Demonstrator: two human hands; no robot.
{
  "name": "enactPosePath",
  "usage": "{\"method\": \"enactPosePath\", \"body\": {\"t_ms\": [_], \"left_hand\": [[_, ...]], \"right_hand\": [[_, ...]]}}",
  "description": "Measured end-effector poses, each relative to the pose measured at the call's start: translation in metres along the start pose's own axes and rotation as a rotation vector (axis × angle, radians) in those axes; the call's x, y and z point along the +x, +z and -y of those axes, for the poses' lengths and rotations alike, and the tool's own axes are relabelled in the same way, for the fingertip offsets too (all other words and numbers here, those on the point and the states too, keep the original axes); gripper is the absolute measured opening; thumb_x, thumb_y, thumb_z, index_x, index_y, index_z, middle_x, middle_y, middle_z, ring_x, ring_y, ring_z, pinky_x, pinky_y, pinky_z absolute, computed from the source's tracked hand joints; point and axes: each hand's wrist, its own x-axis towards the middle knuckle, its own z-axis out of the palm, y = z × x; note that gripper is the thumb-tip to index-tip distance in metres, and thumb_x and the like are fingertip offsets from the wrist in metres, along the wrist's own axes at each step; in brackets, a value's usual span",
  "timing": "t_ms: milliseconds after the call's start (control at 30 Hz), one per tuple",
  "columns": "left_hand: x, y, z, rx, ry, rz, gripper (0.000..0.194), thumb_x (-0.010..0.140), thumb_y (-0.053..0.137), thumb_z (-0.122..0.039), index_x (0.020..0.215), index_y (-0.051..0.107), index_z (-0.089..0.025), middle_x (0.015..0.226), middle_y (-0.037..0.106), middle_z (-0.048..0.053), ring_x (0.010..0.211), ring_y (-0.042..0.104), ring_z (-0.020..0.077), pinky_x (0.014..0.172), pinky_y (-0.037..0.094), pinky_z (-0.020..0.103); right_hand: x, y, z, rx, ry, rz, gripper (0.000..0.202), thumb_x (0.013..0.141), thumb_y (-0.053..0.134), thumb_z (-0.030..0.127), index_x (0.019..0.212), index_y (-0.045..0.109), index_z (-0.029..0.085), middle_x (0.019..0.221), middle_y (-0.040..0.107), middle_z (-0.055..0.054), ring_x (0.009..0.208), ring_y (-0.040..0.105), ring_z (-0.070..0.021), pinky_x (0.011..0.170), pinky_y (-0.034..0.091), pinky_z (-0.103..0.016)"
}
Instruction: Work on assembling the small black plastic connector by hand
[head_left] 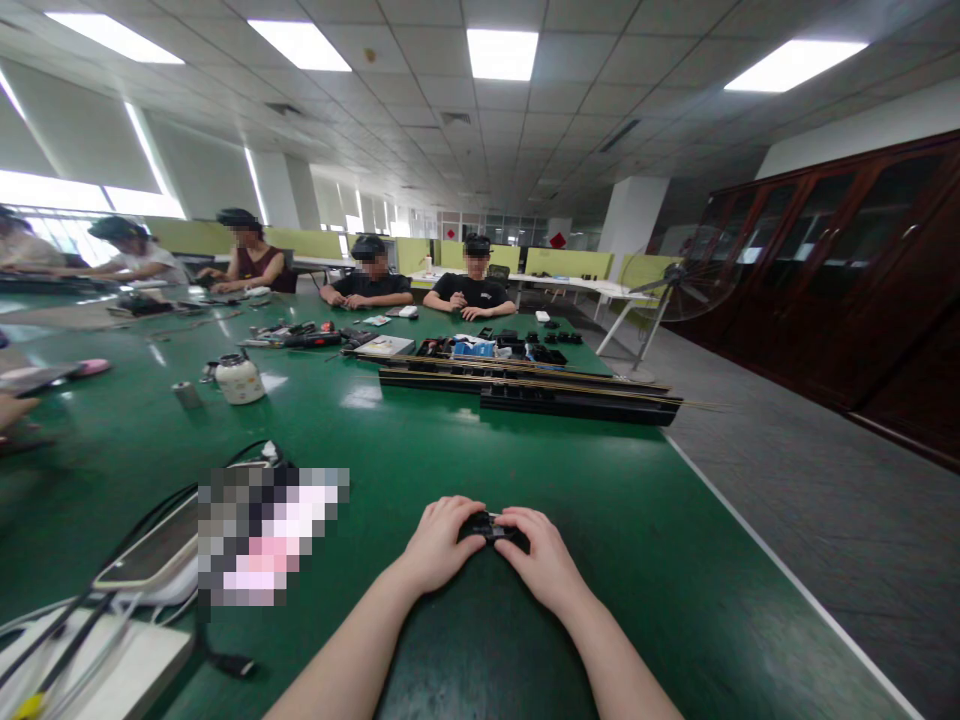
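A small black part (493, 528) lies low over the green table (360, 440), held between both hands. My left hand (447, 540) grips its left end, with the thumb in front and the fingers behind. On the right end, my right hand (538, 550) has its fingers curled over the far edge and its thumb at the near side. The fingers cover both ends of the part, and its finer details are too small to make out.
Long black rails (577, 402) with thin rods lie ahead. A phone (154, 545), cables and a white box (97, 665) are at left. Farther off stand a white jar (240, 380) and a metal cylinder (187, 394). Several people sit around the table; a fan (675, 275) stands right.
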Motion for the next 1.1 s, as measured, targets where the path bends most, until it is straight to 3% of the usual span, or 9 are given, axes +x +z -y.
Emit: {"method": "enactPosePath", "body": {"t_ms": [300,1100], "left_hand": [[-0.0005,-0.0004,-0.0013,-0.005,-0.01,-0.006,0.038,0.08,0.057,-0.024,0.118,0.054,-0.024,0.116,0.059,0.005,0.11,0.048,0.0241,0.096,0.034,0.038],[-0.0004,0.0017,0.0005,0.001,0.003,-0.024,0.037,0.08,0.06,-0.025,0.117,0.054,-0.022,0.114,0.06,0.005,0.108,0.05,0.0237,0.093,0.036,0.037]], "right_hand": [[-0.0018,-0.0002,-0.0014,0.061,0.072,-0.029,0.043,0.062,0.066,0.019,0.105,0.063,0.027,0.106,0.066,-0.004,0.101,0.058,-0.0245,0.095,0.04,-0.041],[-0.0025,0.0009,-0.0041,-0.08,0.054,0.021,0.041,0.067,0.06,0.018,0.108,0.059,0.02,0.112,0.063,-0.007,0.107,0.056,-0.0222,0.098,0.039,-0.038]]}}
